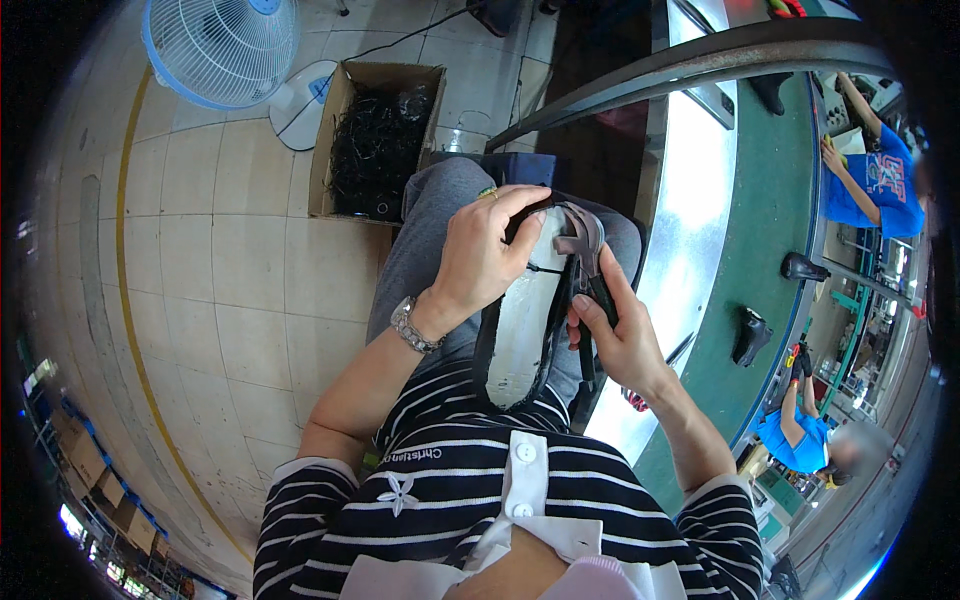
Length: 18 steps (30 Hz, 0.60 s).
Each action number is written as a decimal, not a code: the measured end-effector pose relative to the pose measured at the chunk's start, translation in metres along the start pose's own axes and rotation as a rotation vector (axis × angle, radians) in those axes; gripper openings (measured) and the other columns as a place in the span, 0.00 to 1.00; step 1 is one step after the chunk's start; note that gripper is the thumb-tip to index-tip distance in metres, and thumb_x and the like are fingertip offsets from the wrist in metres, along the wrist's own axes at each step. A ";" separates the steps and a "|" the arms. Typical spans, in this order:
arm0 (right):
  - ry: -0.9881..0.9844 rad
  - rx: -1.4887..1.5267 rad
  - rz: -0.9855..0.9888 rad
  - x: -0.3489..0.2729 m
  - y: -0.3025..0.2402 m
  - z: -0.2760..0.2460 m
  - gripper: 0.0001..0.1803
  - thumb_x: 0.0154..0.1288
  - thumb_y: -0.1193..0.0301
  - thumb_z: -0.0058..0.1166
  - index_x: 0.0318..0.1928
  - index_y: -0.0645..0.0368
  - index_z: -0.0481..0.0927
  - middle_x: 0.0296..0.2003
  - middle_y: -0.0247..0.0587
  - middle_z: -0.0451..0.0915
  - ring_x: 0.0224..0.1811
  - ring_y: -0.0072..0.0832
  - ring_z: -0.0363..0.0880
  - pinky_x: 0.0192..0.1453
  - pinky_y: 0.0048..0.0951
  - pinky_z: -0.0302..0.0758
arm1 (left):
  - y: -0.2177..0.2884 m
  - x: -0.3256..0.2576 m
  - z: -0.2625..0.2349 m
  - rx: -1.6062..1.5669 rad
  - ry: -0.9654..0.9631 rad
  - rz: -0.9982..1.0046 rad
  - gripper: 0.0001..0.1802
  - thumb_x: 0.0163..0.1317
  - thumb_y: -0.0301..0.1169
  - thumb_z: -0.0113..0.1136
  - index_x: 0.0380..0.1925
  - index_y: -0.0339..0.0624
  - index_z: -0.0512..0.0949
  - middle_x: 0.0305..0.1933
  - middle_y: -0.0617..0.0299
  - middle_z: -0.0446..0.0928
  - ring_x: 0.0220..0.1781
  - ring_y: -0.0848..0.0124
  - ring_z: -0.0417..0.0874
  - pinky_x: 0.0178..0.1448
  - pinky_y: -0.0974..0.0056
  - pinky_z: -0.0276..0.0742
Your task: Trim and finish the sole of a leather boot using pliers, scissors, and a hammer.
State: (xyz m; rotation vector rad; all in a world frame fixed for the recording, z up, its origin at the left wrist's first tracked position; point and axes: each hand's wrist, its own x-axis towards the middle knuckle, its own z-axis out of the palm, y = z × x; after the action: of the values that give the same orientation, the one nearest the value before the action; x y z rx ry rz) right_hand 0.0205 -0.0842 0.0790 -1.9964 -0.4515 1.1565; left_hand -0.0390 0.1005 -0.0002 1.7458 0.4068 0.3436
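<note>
Shoe upper on white last [525, 310] rests sole-up on seated person's lap. Left hand [480, 255] fingers curled tight over toe end. Right hand [615, 335] fist closed around black-handled pincers [585, 250], metal head touching toe rim.

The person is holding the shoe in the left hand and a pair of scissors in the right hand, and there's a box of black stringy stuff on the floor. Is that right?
Not quite. The right hand holds metal pincers with dark handles, not scissors; the head view shows their broad curved head against the upturned black shoe with a pale sole. The rest is right: the left hand grips the shoe, and the open cardboard box of black stringy scraps sits on the tiled floor.
</note>
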 end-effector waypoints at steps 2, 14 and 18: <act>-0.008 -0.034 -0.026 0.000 0.005 -0.002 0.35 0.75 0.71 0.43 0.75 0.56 0.43 0.29 0.41 0.77 0.30 0.26 0.80 0.36 0.29 0.78 | 0.000 -0.004 -0.001 0.001 0.086 0.127 0.14 0.61 0.23 0.57 0.47 0.36 0.80 0.49 0.47 0.82 0.45 0.59 0.85 0.50 0.64 0.79; -0.114 -0.691 0.010 -0.002 -0.043 -0.040 0.34 0.67 0.77 0.51 0.71 0.58 0.56 0.25 0.52 0.80 0.27 0.45 0.83 0.35 0.40 0.76 | -0.015 -0.007 -0.011 0.402 -0.084 0.501 0.19 0.53 0.16 0.58 0.47 0.33 0.79 0.57 0.47 0.77 0.47 0.56 0.84 0.49 0.60 0.81; 0.219 -0.614 -0.334 -0.013 -0.076 -0.031 0.32 0.68 0.78 0.49 0.72 0.56 0.57 0.26 0.43 0.80 0.27 0.29 0.82 0.35 0.29 0.77 | -0.014 -0.009 -0.017 0.428 -0.090 0.508 0.19 0.52 0.16 0.58 0.47 0.33 0.79 0.58 0.46 0.77 0.48 0.56 0.84 0.49 0.60 0.81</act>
State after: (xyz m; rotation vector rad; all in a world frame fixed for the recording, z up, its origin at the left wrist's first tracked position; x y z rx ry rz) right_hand 0.0461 -0.0572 0.1538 -2.4011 -1.0754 0.6207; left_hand -0.0555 0.1135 -0.0103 2.2718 -0.0456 0.5656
